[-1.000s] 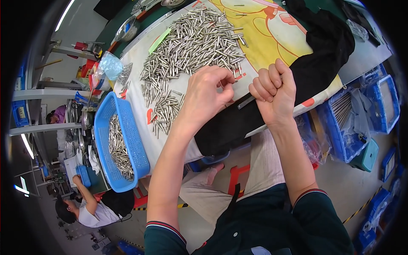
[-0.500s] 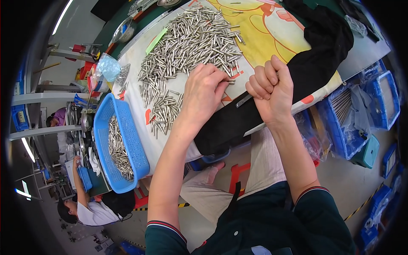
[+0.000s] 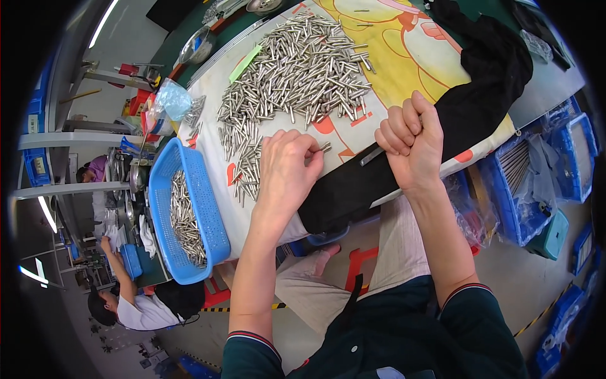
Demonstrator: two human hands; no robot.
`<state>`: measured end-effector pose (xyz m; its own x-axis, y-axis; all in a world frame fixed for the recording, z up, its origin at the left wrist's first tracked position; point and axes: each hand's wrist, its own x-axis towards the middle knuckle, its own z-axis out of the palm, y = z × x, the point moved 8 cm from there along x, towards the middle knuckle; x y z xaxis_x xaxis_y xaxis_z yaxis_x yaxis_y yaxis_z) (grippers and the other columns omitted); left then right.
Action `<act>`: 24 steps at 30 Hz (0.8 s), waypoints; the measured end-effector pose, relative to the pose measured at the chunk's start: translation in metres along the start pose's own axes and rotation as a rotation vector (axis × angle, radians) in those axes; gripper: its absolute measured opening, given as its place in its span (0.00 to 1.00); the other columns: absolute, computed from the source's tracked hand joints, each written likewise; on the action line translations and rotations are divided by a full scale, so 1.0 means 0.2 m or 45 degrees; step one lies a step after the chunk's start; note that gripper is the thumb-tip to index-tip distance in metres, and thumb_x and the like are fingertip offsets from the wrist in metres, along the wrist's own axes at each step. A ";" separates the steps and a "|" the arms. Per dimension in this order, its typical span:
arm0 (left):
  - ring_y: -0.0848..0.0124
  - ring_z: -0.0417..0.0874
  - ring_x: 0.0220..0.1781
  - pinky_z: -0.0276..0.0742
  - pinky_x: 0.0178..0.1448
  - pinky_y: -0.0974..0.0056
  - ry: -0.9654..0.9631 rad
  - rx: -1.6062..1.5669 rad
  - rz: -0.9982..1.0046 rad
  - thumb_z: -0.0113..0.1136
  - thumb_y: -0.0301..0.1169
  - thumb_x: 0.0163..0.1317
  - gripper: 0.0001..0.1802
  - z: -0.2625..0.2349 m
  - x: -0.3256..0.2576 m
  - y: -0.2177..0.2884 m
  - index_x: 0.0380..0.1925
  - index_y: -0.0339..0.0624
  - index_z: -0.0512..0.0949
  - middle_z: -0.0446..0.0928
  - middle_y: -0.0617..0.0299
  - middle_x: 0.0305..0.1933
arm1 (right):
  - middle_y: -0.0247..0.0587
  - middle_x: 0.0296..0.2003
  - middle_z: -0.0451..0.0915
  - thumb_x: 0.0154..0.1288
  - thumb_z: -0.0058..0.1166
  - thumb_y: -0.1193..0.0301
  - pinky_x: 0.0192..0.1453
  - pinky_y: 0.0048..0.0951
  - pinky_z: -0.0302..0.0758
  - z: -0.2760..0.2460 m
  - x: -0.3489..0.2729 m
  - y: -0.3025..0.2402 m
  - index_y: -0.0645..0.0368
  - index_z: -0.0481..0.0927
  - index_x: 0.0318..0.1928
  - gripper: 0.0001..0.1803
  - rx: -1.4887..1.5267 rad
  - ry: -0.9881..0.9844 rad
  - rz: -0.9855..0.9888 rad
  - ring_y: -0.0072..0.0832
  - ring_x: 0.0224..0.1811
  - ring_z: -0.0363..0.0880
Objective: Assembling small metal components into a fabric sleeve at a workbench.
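A large heap of short silver metal pins lies on a printed cloth. My left hand is over the near edge of the pins, fingers curled with thumb and forefinger pinched. A short metal pin pokes out on the right of these fingers; how many it holds is hidden. My right hand is closed in a fist above a black cloth. From the lower left of that fist sticks out a slim, flat grey metal tool; its other end is hidden in the hand.
At the left a blue perforated basket holds more pins. A green strip lies by the heap, near a clear plastic bag. Blue crates stand at the right. A person sits at the far left.
My left hand has drawn back nearer to me, away from the heap's middle. The right fist stays closed on the tool. The whole view has shifted slightly.
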<state>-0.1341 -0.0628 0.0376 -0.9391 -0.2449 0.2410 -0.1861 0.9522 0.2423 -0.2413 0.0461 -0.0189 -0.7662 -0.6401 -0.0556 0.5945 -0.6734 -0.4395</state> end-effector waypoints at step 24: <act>0.55 0.76 0.31 0.72 0.40 0.55 0.227 -0.022 -0.191 0.61 0.26 0.46 0.04 0.00 0.19 -0.16 0.19 0.36 0.79 0.75 0.53 0.23 | 0.26 0.11 0.50 0.71 0.36 0.61 0.18 0.22 0.47 0.01 0.00 0.01 0.50 0.54 0.17 0.23 -0.024 -0.039 -0.014 0.16 0.11 0.43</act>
<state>-0.1642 -0.1028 0.0394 -0.8351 -0.4131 0.3633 -0.3132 0.8999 0.3034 -0.2403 0.0434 -0.0169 -0.7646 -0.6441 -0.0234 0.5812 -0.6733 -0.4571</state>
